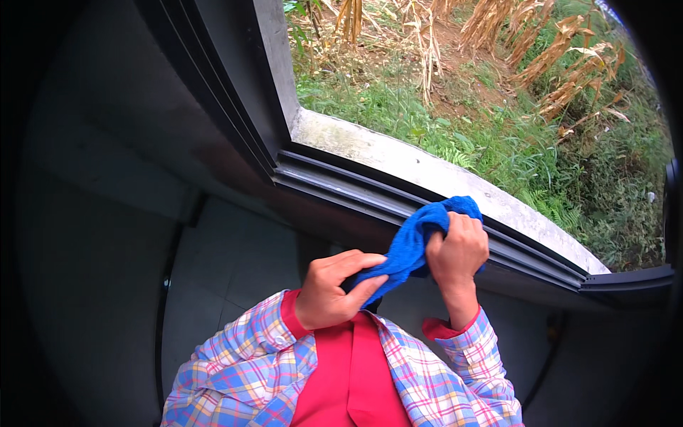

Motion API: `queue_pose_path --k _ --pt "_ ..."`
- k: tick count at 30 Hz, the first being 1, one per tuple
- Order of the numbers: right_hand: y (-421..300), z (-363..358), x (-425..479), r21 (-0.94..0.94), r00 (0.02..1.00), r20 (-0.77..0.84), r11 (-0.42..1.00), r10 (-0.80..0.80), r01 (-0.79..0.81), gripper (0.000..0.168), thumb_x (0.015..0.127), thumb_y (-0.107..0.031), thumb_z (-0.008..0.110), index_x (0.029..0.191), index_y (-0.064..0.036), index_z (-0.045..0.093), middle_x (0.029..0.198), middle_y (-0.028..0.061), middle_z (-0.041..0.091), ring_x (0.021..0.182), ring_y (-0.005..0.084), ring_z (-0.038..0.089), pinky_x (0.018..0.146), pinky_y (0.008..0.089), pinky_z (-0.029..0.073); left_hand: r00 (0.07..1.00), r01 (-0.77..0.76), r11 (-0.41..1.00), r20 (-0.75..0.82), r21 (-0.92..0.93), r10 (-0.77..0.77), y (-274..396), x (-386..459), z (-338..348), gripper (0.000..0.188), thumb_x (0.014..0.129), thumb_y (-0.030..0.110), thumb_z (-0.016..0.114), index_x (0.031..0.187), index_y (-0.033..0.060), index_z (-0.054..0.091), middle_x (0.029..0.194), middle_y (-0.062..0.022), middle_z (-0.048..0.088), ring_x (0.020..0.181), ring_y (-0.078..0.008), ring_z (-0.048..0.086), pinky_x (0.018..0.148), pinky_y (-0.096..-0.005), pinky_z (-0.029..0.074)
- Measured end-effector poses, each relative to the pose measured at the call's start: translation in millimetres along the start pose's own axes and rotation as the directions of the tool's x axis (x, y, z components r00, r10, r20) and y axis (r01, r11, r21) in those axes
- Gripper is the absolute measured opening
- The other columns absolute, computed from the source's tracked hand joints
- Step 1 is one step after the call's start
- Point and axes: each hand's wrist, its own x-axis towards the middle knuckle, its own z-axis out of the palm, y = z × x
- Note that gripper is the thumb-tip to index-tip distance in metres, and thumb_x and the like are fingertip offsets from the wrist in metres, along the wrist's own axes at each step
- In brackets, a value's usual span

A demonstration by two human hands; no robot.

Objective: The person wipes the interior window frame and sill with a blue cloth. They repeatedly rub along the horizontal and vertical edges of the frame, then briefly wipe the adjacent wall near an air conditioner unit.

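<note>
A blue cloth (pixel 408 248), bunched and partly twisted, stretches between my two hands over the inner edge of a window sill. My left hand (pixel 339 288) pinches its lower left end between thumb and fingers, close to my chest. Higher and to the right, my right hand (pixel 459 248) is closed around the other end in a fist. That end of the cloth lies over the dark metal window track (pixel 352 193), covering part of its grooves. Whether the cloth presses on the track under my right hand cannot be seen.
Outside the track runs a pale concrete ledge (pixel 373 144), with grass and dry corn stalks (pixel 565 64) beyond. A dark vertical window frame (pixel 240 69) rises at the left, and another frame part (pixel 629 278) is at the right. Below lies a grey tiled floor (pixel 240 256).
</note>
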Motion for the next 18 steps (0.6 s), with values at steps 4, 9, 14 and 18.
queue_pose_path --k 4,9,14,18 --pt "-70 16 11 0.077 0.996 0.040 0.994 -0.074 0.071 0.033 0.066 -0.014 0.062 0.097 -0.003 0.063 0.092 0.0139 0.065 0.088 0.0330 0.062 0.079 0.0425 0.050 0.998 0.020 0.998 -0.055 0.062 -0.017 -4 -14 -35 0.022 0.081 0.000 0.073 0.102 -0.0033 0.068 0.083 -0.0155 0.069 0.072 -0.0250 0.070 0.063 -0.0293 0.054" --pt "-154 41 35 0.399 0.981 0.024 0.901 -0.195 0.169 0.041 0.064 -0.011 0.065 0.104 -0.003 0.063 0.095 0.0147 0.066 0.090 0.0327 0.063 0.082 0.0405 0.051 0.968 0.107 0.985 -0.242 0.135 -0.072 1 -38 -71 0.020 0.082 -0.001 0.071 0.102 -0.0043 0.067 0.083 -0.0139 0.068 0.072 -0.0191 0.069 0.064 -0.0265 0.052" --pt "-174 55 45 0.967 0.937 0.077 0.253 -0.340 0.012 0.038 0.063 0.002 0.060 0.101 -0.002 0.060 0.094 0.0100 0.063 0.091 0.0221 0.062 0.082 0.0332 0.049 0.902 0.229 0.970 -0.391 0.075 -0.183 21 -59 -81 0.016 0.085 0.000 0.068 0.100 -0.0050 0.066 0.082 -0.0091 0.066 0.072 -0.0123 0.063 0.064 -0.0236 0.049" --pt "-156 28 -3 0.900 0.727 0.228 -0.143 -0.647 -0.411 0.026 0.078 0.002 0.062 0.103 -0.001 0.056 0.091 0.0042 0.058 0.092 0.0102 0.054 0.080 0.0265 0.046 0.971 0.093 0.978 -0.235 0.189 -0.047 35 -70 -79 0.019 0.081 0.005 0.072 0.098 -0.0031 0.067 0.078 -0.0133 0.067 0.069 -0.0216 0.067 0.063 -0.0285 0.051"
